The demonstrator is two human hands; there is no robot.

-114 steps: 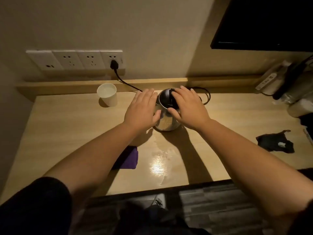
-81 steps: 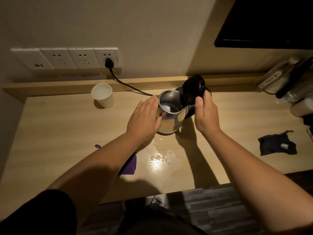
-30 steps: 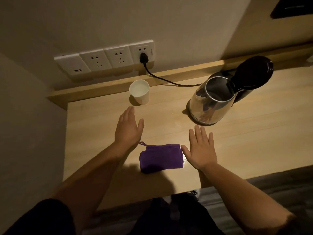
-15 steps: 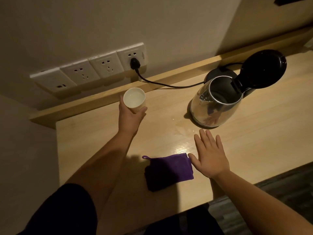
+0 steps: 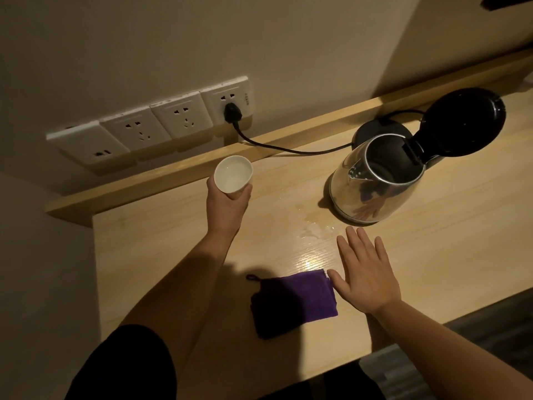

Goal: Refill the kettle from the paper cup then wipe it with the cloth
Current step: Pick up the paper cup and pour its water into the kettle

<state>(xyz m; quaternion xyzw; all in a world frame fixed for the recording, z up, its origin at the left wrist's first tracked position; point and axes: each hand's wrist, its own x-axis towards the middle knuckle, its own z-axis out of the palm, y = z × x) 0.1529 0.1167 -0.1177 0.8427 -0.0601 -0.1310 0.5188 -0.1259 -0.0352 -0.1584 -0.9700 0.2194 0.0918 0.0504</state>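
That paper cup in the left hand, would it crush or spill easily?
Probably. The paper cup looks thin-walled, so a hard squeeze from the left hand could buckle it. It holds liquid near the rim, so tilting likely spills.

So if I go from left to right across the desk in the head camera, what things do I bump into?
Paper cup in the left hand → purple cloth → right hand → kettle with its lid open.

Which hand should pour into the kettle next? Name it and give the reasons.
Left. The left hand already grips the paper cup, which holds liquid, and the kettle stands with its lid open. The right hand lies flat and empty beside the purple cloth.
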